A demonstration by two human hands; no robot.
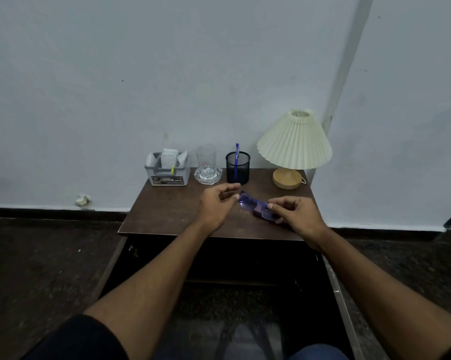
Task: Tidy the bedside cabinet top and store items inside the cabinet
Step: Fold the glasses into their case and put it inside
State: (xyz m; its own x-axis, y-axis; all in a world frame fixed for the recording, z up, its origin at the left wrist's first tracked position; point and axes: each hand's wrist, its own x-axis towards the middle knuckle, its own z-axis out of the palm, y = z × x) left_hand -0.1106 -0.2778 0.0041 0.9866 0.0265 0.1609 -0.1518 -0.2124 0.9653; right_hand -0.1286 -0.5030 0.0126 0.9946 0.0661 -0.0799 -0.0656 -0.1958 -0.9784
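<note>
A pair of purple translucent glasses (253,205) lies on the dark wooden cabinet top (167,211), right of centre. My right hand (297,216) pinches the glasses' right end. My left hand (216,206) hovers at their left end with fingers curled and slightly apart; whether it touches the frame is unclear. Along the back edge stand a grey organiser box (167,170) with white packets, a clear glass (206,159) on a glass ashtray (208,176), and a black mesh pen holder (237,167) with a blue pen (236,157).
A lamp (294,141) with a pleated cream shade and wooden base occupies the back right corner. Below the top, the cabinet's dark interior (245,261) stands open, doors swung outward. A crumpled paper (82,200) lies on the floor by the wall at left.
</note>
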